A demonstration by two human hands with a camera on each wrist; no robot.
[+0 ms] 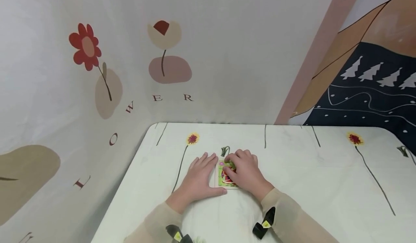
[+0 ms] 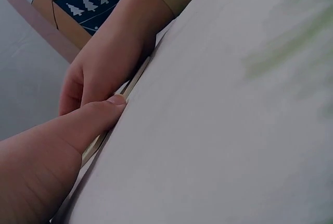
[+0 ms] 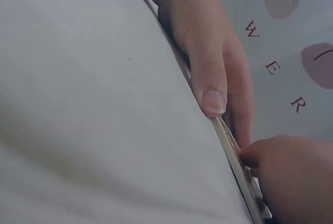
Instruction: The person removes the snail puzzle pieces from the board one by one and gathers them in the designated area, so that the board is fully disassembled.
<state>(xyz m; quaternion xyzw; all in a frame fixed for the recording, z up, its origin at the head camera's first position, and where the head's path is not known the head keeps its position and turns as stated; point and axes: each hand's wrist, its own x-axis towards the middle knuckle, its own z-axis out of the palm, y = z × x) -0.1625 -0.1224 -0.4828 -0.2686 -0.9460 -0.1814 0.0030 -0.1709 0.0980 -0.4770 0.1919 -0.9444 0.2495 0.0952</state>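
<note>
The left hand (image 1: 199, 179) is bordering the small picture board (image 1: 223, 182) on the tabletop (image 1: 312, 185), fingers straight, seemingly steadying it; the right hand (image 1: 247, 171) is resting bent fingers over it, possibly pinching something, I can't tell.

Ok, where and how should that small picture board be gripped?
Probably by its near edge, coming in low from the person's side: the small picture board lies flat, with a thin side face showing there. The left hand has its thumb at that edge; the right hand covers part of the top.
</note>
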